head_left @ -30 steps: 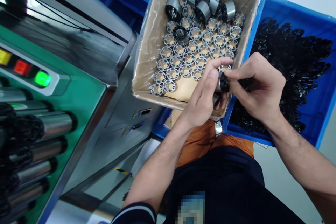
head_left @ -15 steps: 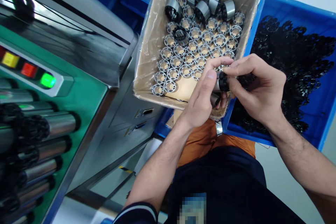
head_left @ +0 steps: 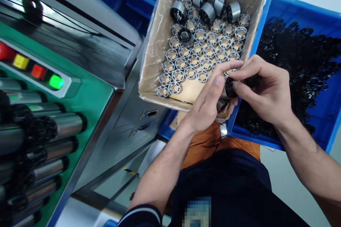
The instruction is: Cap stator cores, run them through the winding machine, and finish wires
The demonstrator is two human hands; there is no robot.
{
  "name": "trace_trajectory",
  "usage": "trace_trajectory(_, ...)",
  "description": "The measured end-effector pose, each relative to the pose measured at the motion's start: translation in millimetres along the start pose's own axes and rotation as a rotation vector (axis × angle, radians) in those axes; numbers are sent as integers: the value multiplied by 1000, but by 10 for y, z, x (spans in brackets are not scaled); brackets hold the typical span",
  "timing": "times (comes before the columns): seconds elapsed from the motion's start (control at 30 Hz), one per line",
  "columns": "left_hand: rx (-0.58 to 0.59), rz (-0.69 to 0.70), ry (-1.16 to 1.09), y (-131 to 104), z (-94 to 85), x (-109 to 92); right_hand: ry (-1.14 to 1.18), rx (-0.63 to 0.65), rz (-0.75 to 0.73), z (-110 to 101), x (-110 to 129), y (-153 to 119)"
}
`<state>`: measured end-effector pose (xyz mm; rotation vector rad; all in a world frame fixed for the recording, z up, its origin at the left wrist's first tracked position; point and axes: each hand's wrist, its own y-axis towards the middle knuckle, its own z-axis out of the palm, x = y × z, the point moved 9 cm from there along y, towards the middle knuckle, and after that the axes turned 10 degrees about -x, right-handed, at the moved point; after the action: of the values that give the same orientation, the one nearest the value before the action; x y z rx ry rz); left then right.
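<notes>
Hands: left hand (head_left: 206,104) grips metal cylinder (head_left: 223,92) | right hand (head_left: 262,90) pinches toothed black plastic ring (head_left: 229,87)

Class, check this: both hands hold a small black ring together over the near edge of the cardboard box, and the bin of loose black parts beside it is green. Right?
Not quite. The head view shows the bin is blue, not green. The rest stands: left hand and right hand hold the black ring over the cardboard box.

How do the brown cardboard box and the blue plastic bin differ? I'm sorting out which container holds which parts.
The brown cardboard box has a clear plastic liner; the blue plastic bin has bare walls. The box holds silver metal cylindrical cores, mostly standing in neat rows; the bin holds a loose heap of black plastic rings. Both are open-topped and side by side, behind the left hand and right hand.
</notes>
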<state>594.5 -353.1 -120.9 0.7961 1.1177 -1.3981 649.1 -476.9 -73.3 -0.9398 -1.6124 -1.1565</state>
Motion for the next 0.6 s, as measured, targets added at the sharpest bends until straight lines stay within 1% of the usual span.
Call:
trace_trajectory(0.07,-29,65,-30,41,-34,-28,94,74,129,10,-127,13)
trace_trajectory(0.13,-138,146,-66,88,-133,-72,159,72,209,-28,-212,29)
trace_trajectory(0.2,-270,172,-115,122,-252,-80,162,32,202,-83,-230,50)
trace_trajectory(0.3,-383,105,-174,152,-343,-20,157,15,126,-100,-191,53)
trace_trajectory(0.4,-405,123,-177,159,-345,-50,144,17,83,-86,-146,29)
trace_trajectory(0.5,-419,176,-172,162,-340,-118,91,0,110,-96,-129,8)
trace_trajectory(0.57,-389,138,-211,181,-316,-110,130,6,133,-91,-112,1)
trace_trajectory(0.6,-348,101,-227,192,-287,-91,162,16,145,-82,-109,-1)
